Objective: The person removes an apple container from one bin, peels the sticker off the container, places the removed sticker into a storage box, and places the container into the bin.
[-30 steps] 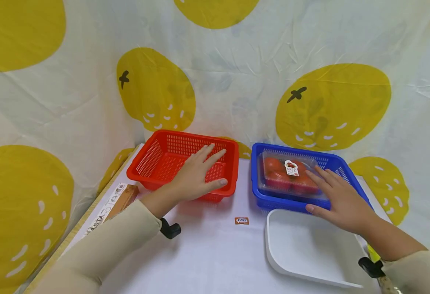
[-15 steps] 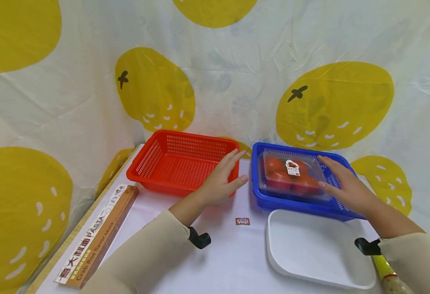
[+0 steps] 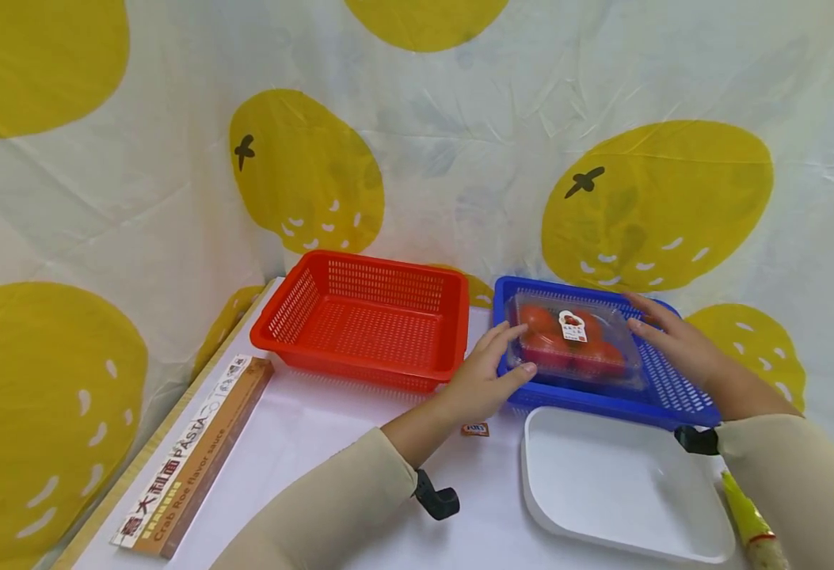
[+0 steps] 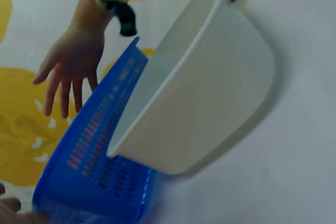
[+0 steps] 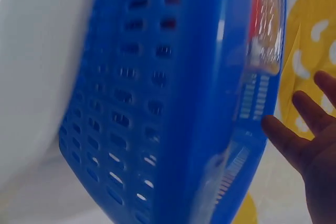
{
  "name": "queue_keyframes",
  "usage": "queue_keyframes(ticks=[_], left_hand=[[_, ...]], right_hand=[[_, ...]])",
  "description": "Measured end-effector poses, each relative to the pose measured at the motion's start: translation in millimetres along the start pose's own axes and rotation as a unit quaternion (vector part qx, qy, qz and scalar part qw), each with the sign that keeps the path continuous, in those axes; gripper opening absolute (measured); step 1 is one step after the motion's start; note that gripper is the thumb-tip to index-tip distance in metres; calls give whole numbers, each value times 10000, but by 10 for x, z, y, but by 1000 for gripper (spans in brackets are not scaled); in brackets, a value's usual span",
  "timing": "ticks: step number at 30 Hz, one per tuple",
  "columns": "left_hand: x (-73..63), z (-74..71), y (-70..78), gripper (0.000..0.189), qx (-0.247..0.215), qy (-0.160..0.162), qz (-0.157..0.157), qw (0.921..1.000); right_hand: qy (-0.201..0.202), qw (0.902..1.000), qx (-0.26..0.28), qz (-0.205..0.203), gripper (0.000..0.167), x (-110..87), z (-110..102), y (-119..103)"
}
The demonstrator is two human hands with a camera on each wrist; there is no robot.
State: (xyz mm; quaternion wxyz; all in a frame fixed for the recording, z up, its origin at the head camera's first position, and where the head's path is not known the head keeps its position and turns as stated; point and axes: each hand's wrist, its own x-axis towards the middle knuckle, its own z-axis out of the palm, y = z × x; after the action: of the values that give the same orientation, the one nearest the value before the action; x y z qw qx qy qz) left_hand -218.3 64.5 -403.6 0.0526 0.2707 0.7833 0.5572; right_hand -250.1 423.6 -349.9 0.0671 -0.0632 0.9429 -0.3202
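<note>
A clear plastic box of tomatoes with a white label lies inside the blue basket. My left hand is at the left end of this box, its fingers spread and straight, overlapping the basket's left rim in the head view. On the opposite side, my right hand hovers over the right part of the basket, fingers extended towards the box's right edge. The left wrist view shows the right hand with its fingers spread. Neither hand grips anything.
To the left stands a red basket, with a pasta box in front of it. A white tray is before the blue basket. A small orange packet lies near my left wrist; a yellow-green package is at the right.
My left hand has moved right, from over the red basket to the left end of the tomato box. My right hand has drawn back slightly to the right of the box.
</note>
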Motion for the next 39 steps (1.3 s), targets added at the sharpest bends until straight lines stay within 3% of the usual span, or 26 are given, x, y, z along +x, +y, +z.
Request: queue_keyframes(ticks=[3,10,14,18,26,33,39], left_hand=[[-5,100,11,63,38,192,-390,9990],[58,338,-127,56,-326,995,-986,9896],[87,404,-232,54,-548,1262,-1324,9816],[91,430,-329,52,-744,1180,-1532,9783],[93,455,-408,52,-1064,748,-1529,9796],[139,483,-398,52,-992,702,-1546,9805],[94,455,-428,52,-1060,694,-1666,9779]], right_hand=[[-160,9991,311,224,79,68,-34,72],[-460,9884,1442,142,76,222,-100,342],[-607,9867,1492,209,79,299,-144,431],[-855,9876,1310,145,79,324,-208,480],[-1108,9868,1124,365,81,388,-293,584],[-1301,9785,1556,378,82,510,-261,740],[-1503,9709,1807,450,81,635,-70,870]])
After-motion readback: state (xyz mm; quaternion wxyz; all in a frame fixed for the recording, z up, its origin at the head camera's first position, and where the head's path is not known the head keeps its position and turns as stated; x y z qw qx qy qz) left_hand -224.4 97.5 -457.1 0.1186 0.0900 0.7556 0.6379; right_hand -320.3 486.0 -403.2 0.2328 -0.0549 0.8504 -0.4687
